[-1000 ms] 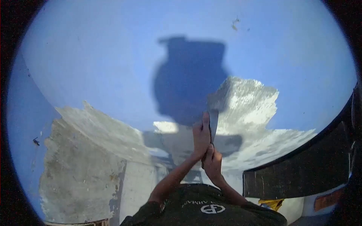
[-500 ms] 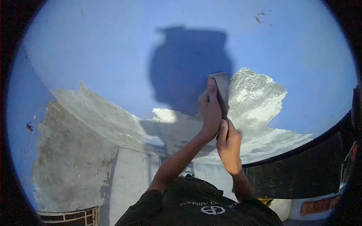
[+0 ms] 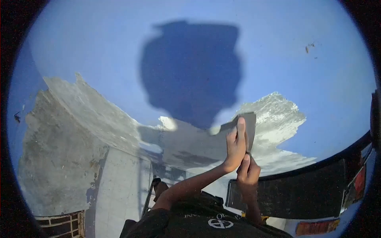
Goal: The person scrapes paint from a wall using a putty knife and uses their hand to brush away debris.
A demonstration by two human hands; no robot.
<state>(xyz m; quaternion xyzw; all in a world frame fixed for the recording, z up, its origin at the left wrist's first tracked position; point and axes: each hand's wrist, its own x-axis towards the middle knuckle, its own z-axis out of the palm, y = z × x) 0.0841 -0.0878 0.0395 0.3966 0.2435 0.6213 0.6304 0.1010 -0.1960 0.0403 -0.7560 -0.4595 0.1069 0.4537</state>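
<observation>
Scraper (image 3: 251, 126) partly behind left hand (image 3: 236, 149)

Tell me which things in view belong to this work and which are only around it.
Likely the work:
flat grey tool in the left hand and right hand
rough grey-white patch on the blue painted wall

Likely only around:
long black panel
pale barred frame, lower left
reddish-brown rectangular panel

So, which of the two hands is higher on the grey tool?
The left hand, against the broad part of the grey tool; the right hand is below, at its lower end.
</observation>
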